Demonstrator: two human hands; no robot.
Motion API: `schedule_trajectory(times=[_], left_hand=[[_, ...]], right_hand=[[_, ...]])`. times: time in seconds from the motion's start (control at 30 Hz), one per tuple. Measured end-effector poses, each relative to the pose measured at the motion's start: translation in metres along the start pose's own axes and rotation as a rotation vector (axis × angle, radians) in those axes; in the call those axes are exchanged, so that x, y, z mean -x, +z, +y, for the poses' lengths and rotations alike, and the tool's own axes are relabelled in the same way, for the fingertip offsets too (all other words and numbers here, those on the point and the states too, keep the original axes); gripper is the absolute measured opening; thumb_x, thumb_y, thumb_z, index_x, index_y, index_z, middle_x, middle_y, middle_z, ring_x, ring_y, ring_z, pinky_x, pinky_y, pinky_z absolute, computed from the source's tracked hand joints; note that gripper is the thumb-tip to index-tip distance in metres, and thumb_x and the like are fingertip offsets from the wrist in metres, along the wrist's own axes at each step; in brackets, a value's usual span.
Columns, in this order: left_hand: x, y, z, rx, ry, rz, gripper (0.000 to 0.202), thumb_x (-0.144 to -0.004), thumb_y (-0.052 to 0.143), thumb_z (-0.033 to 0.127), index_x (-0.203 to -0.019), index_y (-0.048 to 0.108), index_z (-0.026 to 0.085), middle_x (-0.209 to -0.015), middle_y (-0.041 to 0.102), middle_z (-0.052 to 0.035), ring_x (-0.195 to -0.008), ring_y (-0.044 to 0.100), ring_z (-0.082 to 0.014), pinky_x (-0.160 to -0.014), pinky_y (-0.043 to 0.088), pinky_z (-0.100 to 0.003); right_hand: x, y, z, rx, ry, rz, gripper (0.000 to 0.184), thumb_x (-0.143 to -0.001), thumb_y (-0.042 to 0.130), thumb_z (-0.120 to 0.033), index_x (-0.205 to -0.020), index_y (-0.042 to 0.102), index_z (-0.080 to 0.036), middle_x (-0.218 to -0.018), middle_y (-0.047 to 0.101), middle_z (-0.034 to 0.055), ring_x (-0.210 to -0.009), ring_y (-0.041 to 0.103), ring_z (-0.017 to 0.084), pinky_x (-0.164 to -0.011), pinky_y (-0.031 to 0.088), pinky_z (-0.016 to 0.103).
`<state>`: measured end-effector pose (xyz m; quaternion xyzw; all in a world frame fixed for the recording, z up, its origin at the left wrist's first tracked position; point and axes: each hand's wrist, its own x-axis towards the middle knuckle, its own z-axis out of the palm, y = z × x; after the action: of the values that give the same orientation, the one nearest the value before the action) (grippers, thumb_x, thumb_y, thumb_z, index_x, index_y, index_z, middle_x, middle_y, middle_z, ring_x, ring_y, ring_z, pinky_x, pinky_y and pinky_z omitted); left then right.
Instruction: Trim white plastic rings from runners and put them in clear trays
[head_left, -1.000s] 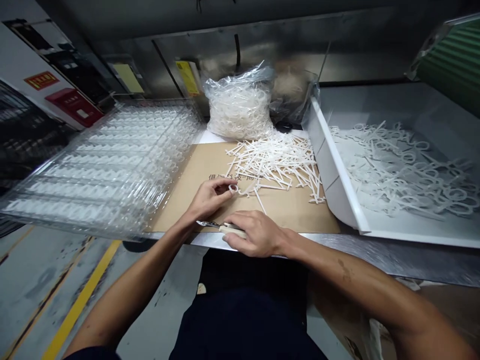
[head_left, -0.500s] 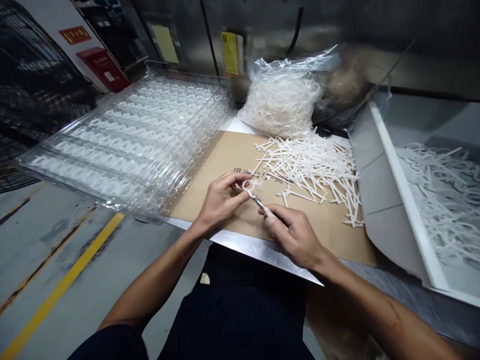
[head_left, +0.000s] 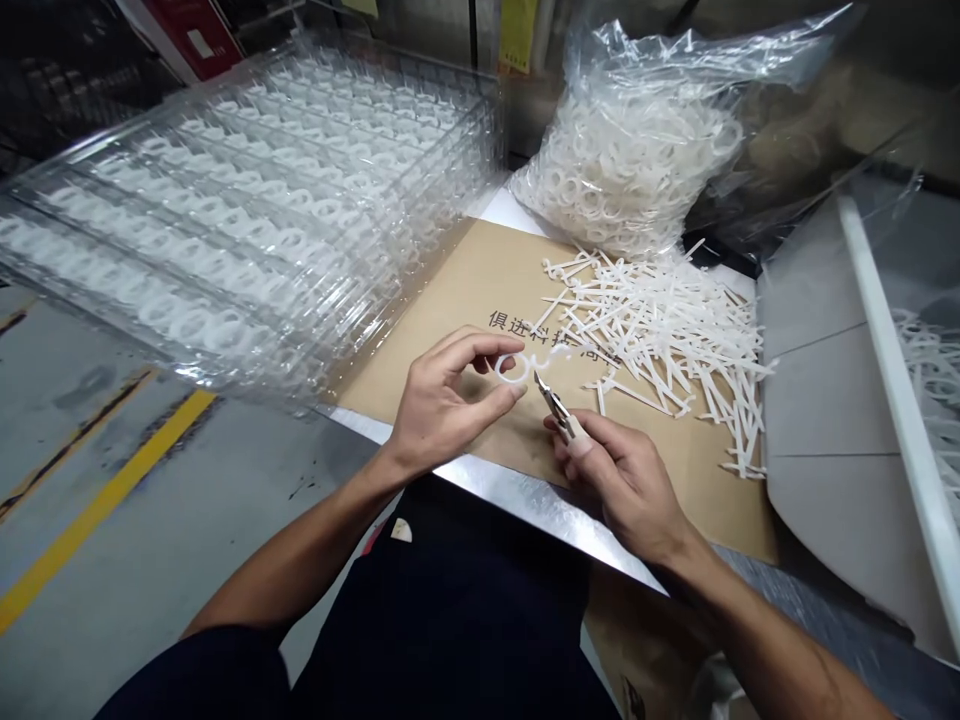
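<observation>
My left hand (head_left: 461, 400) pinches a small white plastic ring part (head_left: 502, 374) between thumb and fingers. A thin curved piece reaches from the ring's right side, partly blurred. In my right hand (head_left: 622, 470) is a pair of nippers (head_left: 556, 405) with pale handles. Their metal tip points up and left, just right of the ring and seemingly apart from it. Below both hands lies a brown cardboard sheet (head_left: 442, 300) with printed characters. Beyond the nippers, a heap of white plastic sprue sticks (head_left: 660, 330) spreads over the cardboard.
To the left, stacked clear plastic trays (head_left: 300, 240) hold rows of white ring parts. A clear bag (head_left: 637, 160) full of white rings stands at the back. A white bin (head_left: 892, 350) with more white parts is on the right. The metal table edge (head_left: 525, 505) runs near my body.
The nippers have drawn back from the ring, to the right. My left hand still holds the ring. The camera view has shifted downward and closer.
</observation>
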<state>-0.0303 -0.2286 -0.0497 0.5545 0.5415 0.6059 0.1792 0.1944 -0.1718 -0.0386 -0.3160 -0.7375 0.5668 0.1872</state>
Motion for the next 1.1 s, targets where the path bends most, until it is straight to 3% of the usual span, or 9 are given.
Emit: schedule_trajectory(times=[0.9, 1.0, 1.1], left_hand=[[0.0049, 0.0035, 0.0055, 0.009, 0.019, -0.044, 0.029, -0.086, 0.081, 0.020, -0.115, 0.076, 0.021, -0.101, 0.072, -0.0067, -0.091, 0.068, -0.0181, -0.084, 0.056, -0.033], [0.0050, 0.0007, 0.0057, 0.089, -0.078, -0.082, 0.029, -0.088, 0.080, 0.026, -0.116, 0.076, 0.021, -0.103, 0.073, -0.0073, -0.092, 0.069, -0.0187, -0.085, 0.057, -0.032], [0.0020, -0.0025, 0.0072, 0.186, -0.242, -0.108, 0.023, -0.094, 0.075, 0.036, -0.106, 0.076, 0.017, -0.091, 0.074, -0.0061, -0.081, 0.069, -0.0159, -0.074, 0.056, -0.027]], right_hand=[[-0.0005, -0.0009, -0.0037, 0.042, -0.008, 0.007, 0.032, -0.109, 0.048, -0.045, -0.100, 0.067, -0.022, -0.083, 0.063, 0.0026, -0.069, 0.056, 0.018, -0.064, 0.048, 0.031], [0.0003, -0.0009, -0.0029, 0.053, -0.015, 0.006, 0.033, -0.109, 0.047, -0.045, -0.098, 0.066, -0.021, -0.081, 0.063, 0.0027, -0.068, 0.056, 0.018, -0.063, 0.047, 0.031], [0.0004, -0.0011, -0.0036, 0.078, -0.025, 0.010, 0.031, -0.109, 0.048, -0.043, -0.099, 0.067, -0.020, -0.080, 0.063, 0.0029, -0.067, 0.056, 0.018, -0.062, 0.046, 0.031]])
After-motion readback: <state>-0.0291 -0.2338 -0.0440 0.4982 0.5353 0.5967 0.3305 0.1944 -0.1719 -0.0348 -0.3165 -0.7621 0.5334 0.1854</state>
